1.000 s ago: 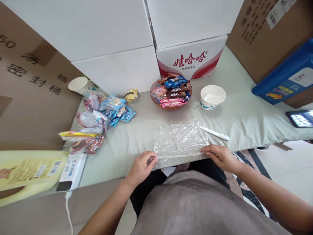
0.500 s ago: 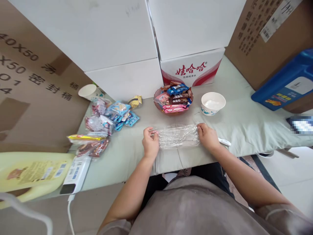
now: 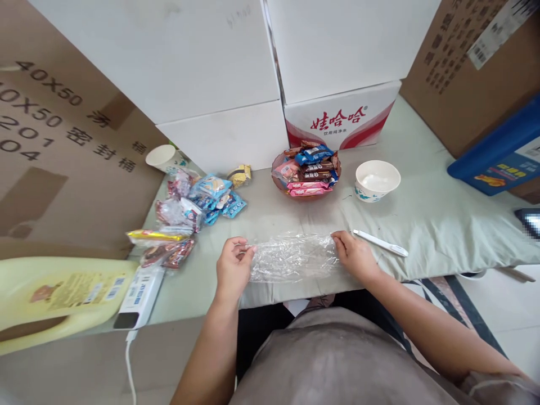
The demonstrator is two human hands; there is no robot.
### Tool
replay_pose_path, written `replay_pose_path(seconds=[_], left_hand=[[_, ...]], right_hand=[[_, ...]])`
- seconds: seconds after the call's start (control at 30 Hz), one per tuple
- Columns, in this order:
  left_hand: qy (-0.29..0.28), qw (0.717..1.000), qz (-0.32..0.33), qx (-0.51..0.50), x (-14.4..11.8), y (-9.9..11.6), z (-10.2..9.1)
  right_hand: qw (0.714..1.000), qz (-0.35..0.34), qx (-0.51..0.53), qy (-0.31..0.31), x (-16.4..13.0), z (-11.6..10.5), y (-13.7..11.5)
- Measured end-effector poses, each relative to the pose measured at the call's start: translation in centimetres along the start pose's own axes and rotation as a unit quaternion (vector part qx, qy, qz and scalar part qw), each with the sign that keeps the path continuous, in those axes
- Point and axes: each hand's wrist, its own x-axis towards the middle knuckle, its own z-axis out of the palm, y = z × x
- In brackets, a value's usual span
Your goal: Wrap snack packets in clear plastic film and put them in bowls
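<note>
Our left hand (image 3: 233, 269) pinches the left end of the crumpled clear plastic sheet (image 3: 293, 257), fingers closed on it; our right hand (image 3: 354, 256) grips the right end likewise. The sheet lies stretched between them near the front edge of the cloth-covered table (image 3: 430, 219). Just right lies a white pen (image 3: 381, 243); toward the back edge sit a candy bowl (image 3: 307, 169) and a white paper bowl (image 3: 377, 180).

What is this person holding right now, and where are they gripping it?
A folded clear plastic bag lying on the table. The left hand pinches its left end and the right hand pinches its right end, both with the fingers.
</note>
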Motion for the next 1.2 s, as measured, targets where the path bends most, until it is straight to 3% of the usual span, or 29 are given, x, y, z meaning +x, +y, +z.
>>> replay_pose_path(seconds=[0.1,0.27,0.4,0.57,0.67,0.77,0.87,0.97,1.03,1.1,1.2], left_hand=[[-0.014,0.997,0.021,-0.076,0.0,-1.1,1.0],[-0.017,0.999,0.035,-0.003,0.4,-3.1,3.4],[0.003,0.996,0.046,-0.080,0.7,-2.6,3.7],[-0.020,0.989,0.041,-0.144,1.6,-2.0,4.8],[-0.001,0.996,0.045,-0.081,1.8,-2.6,5.9],[0.031,0.988,0.133,0.069,1.4,-2.7,6.2],[0.061,0.950,0.229,0.205,0.7,-1.7,5.7],[0.082,0.905,0.314,0.275,-0.2,-0.2,5.5],[0.017,0.875,0.397,0.276,-0.8,0.6,6.0],[-0.107,0.836,0.471,0.261,-1.3,1.1,7.0],[-0.232,0.796,0.494,0.260,-1.4,1.0,8.5]], right_hand=[[0.999,0.027,-0.030,0.016,0.2,0.5,0.3],[0.990,0.045,-0.136,-0.013,0.7,0.7,0.3],[0.985,0.054,-0.163,-0.008,0.8,0.6,0.1],[0.982,0.060,-0.182,-0.004,0.8,0.6,0.1],[0.981,0.058,-0.185,-0.002,0.8,0.5,0.3],[0.980,0.067,-0.187,0.002,0.8,0.4,0.6],[0.979,0.064,-0.193,0.005,0.9,0.5,0.9],[0.980,0.055,-0.193,0.000,0.9,0.7,0.8],[0.980,0.053,-0.194,-0.002,0.9,0.8,0.5],[0.979,0.052,-0.196,-0.003,1.0,0.9,0.4],[0.979,0.061,-0.194,-0.009,1.2,0.6,0.8]])
